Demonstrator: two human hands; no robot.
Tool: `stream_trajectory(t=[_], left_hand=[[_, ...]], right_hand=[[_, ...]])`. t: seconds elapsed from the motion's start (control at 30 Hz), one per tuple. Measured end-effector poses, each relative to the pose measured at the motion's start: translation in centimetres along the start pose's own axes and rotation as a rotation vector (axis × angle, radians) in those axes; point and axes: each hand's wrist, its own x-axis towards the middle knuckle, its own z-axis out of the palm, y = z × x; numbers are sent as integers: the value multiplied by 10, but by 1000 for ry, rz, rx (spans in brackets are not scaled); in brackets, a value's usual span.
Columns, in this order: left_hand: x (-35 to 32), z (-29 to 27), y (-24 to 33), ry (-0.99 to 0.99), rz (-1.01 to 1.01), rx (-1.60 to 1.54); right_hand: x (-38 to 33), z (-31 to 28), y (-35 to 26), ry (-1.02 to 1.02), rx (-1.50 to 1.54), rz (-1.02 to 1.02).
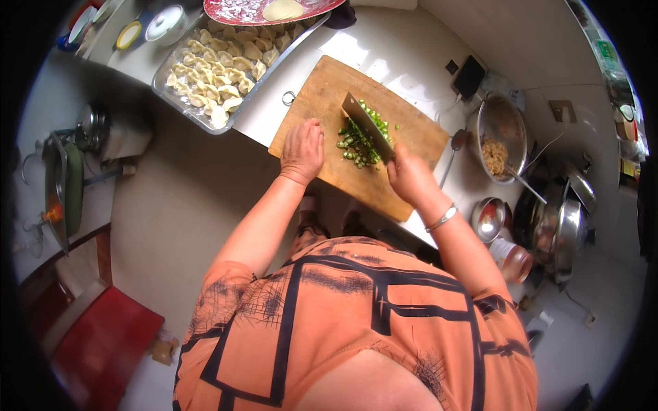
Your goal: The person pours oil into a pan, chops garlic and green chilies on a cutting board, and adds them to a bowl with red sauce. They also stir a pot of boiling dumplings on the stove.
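While right hand (pixel 409 172) grips cleaver (pixel 367 125) over chopped greens (pixel 358 142), left hand (pixel 302 149) rests empty—wooden board (pixel 322 96).

1. An orange short-sleeved top (pixel 356 322) with thick dark blue lines forming angular shapes and scratchy dark hatching
2. Both forearms are bare below the sleeves
3. A thin silver bracelet (pixel 441 218) circles the right wrist
4. The left wrist carries nothing
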Motion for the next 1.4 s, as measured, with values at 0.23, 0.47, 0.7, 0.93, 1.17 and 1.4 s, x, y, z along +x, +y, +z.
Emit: stream_trajectory(t=[0.23,0.47,0.7,0.93,1.17,1.4], left_hand=[[0,-1,1,-63,-34,-1],[1,-2,2,-52,-18,20],[3,-3,4,-58,-18,17],[0,1,2,-25,1,40],[2,0,1,-25,18,38],[-1,2,-1,-25,18,39]], right_hand=[[3,6,-3,29,4,38],[4,-2,13,30,0,38],[1,-7,19,52,26,13],[-8,0,20,34,-40,56],[-7,-22,38,138,80,-6],[9,-17,35,81,-56,126]])
